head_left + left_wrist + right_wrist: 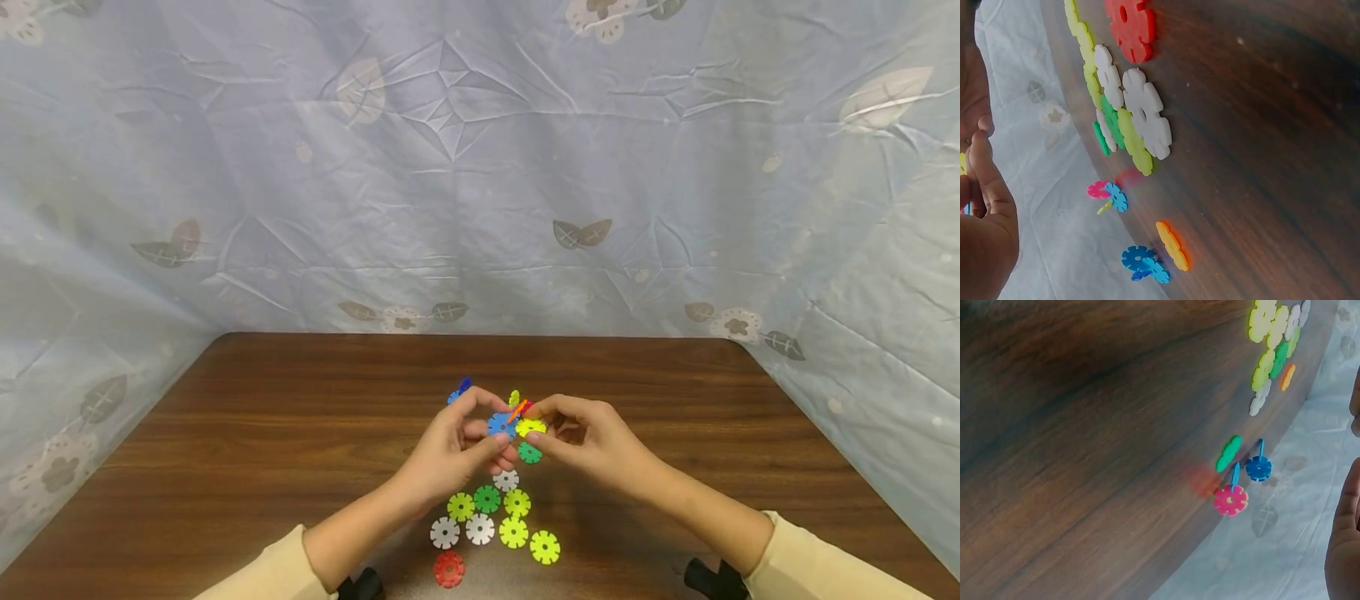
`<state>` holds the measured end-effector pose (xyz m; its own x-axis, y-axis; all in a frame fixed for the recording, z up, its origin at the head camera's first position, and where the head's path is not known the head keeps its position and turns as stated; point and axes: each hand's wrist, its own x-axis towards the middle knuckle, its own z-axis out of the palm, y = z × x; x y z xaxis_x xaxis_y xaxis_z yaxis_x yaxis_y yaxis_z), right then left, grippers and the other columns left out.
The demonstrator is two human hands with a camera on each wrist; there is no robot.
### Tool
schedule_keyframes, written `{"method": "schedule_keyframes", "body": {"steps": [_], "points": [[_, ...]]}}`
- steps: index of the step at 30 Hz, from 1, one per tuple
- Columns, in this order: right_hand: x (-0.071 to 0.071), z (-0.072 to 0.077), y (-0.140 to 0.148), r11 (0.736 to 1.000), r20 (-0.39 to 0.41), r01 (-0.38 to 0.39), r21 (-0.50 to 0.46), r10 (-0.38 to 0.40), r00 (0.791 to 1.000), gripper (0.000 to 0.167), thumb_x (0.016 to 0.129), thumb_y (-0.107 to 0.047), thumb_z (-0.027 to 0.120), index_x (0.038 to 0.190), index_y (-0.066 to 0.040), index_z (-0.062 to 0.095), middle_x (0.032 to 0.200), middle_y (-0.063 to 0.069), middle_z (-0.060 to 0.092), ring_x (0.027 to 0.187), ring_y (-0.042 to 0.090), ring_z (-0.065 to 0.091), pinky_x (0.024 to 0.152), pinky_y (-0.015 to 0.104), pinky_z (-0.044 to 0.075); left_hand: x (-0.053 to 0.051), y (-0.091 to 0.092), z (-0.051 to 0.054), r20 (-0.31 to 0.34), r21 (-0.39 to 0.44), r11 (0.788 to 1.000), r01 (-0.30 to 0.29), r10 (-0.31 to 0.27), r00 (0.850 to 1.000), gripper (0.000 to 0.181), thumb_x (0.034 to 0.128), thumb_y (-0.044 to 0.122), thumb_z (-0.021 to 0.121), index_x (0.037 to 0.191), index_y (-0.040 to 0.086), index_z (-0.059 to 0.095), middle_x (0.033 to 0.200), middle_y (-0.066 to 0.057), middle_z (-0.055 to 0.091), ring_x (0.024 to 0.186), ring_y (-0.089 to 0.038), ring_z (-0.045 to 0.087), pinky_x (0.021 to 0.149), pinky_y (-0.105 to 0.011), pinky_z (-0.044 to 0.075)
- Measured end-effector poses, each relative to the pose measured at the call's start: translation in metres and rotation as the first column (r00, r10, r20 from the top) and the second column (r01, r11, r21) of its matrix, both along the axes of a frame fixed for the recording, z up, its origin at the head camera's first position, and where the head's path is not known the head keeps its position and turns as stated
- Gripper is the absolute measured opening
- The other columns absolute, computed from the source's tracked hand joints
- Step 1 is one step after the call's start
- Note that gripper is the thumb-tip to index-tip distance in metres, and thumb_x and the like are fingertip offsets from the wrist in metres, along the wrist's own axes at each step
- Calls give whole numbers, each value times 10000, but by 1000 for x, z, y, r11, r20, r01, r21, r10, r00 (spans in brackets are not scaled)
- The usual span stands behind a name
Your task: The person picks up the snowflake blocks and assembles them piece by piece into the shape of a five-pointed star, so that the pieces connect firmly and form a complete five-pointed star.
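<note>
My left hand pinches a blue notched disc between thumb and fingers above the table. Opposite it, my right hand pinches a yellow notched disc by its edge. An orange disc shows edge-on between the two hands; whether it is joined to the blue one I cannot tell. In the left wrist view, only part of my left hand is visible, at the left edge. The right wrist view catches part of my right hand, with the held discs out of sight.
Below the hands lie loose discs: green, white, yellow and red. Behind stand joined pieces, one blue, another with a pink disc. An orange disc lies nearby. A patterned curtain surrounds the table.
</note>
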<state>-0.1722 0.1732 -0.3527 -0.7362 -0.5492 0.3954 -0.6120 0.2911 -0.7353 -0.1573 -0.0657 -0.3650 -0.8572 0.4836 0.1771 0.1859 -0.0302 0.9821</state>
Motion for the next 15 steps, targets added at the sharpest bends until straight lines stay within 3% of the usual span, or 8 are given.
{"method": "schedule_keyframes", "body": {"steps": [9, 13, 15], "points": [[-3, 2, 0, 997, 188, -66, -47, 73, 979, 152, 1002, -82, 693, 1124, 0, 734, 979, 200, 741, 802, 142, 710, 690, 365, 653, 0, 1, 0, -26, -1, 1000, -2, 2, 1000, 291, 1026, -28, 596, 1307, -42, 521, 985, -438, 692, 819, -193, 765, 768, -356, 670], [-3, 3, 0, 994, 264, -89, -60, 102, 959, 186, 1021, -116, 677, 1124, 32, 720, 929, 127, 730, 771, 144, 722, 699, 424, 662, 0, 0, -1, -32, 6, 1000, 17, -16, 999, 286, 1027, -32, 592, 1303, -50, 522, 976, -466, 668, 784, -126, 742, 737, -298, 656], [-3, 3, 0, 990, 316, -108, -91, 132, 940, 228, 1033, -127, 662, 1141, 70, 701, 937, 45, 729, 789, 125, 732, 733, 420, 670, 1, 0, -1, -35, 15, 1000, 25, -24, 999, 285, 1030, -32, 588, 1307, -47, 523, 975, -475, 661, 775, -107, 735, 726, -278, 647]]}}
